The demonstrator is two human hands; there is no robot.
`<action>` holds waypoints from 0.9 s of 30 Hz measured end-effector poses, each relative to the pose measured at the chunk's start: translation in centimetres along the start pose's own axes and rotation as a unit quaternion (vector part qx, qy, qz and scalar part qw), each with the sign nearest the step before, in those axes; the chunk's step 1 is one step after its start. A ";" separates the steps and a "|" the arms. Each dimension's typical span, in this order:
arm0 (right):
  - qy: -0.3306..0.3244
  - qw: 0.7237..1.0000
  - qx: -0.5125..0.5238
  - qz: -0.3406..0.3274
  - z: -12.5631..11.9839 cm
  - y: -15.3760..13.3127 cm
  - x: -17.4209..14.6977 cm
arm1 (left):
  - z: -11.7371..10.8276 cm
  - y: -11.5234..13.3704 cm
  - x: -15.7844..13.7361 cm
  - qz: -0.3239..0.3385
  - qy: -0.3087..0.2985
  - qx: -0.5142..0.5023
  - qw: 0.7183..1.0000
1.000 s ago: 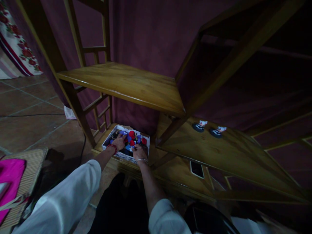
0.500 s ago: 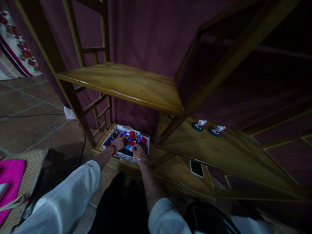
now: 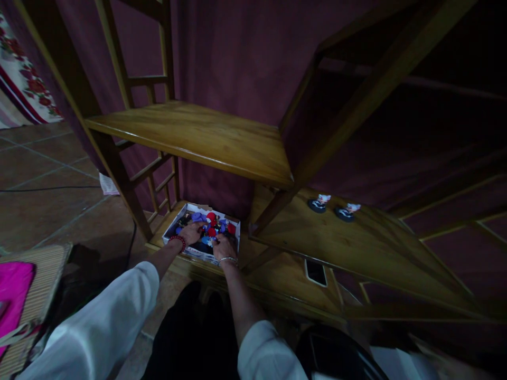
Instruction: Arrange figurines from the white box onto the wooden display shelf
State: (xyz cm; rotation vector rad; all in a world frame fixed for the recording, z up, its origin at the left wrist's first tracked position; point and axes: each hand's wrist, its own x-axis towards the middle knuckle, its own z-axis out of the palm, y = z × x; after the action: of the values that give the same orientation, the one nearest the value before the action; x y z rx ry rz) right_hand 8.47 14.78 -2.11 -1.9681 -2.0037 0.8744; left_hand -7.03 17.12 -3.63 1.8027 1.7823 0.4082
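A shallow white cardboard box [image 3: 237, 232] sits on the lowest wooden shelf, filled with small figurines [image 3: 211, 217] in red, purple, blue and black. My left hand [image 3: 191, 232], with a red bead bracelet at the wrist, reaches over the box's left side; its fingers stretch out and touch the figurines. On the right side of the box, my right hand [image 3: 224, 248] wears a silver bangle. Its thumb and fingers come together on a small blue-and-white figurine [image 3: 211, 242], partly hidden by the hand.
Two cat-like figurines on dark round bases, one left [image 3: 319, 203] and one right [image 3: 347, 212], stand on the right-hand shelf. A phone [image 3: 316, 272] lies on the lower shelf. An upper shelf board [image 3: 194, 137] overhangs the box. A pink cloth [image 3: 16, 287] lies at left.
The view has shifted slightly, so everything sits a little further left. Both hands remain in the box among the figurines, with only slight finger movement.
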 end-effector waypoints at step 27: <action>0.057 0.998 0.000 0.006 -0.6 -0.8 -0.8 | -0.4 0.4 -1.3 0.023 0.082 -0.023 0.996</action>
State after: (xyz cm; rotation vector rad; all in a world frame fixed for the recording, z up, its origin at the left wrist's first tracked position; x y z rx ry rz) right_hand 8.22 14.27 -1.01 -1.9846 -1.9297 0.7458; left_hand -7.01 15.95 -2.82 1.8260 1.8272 0.6270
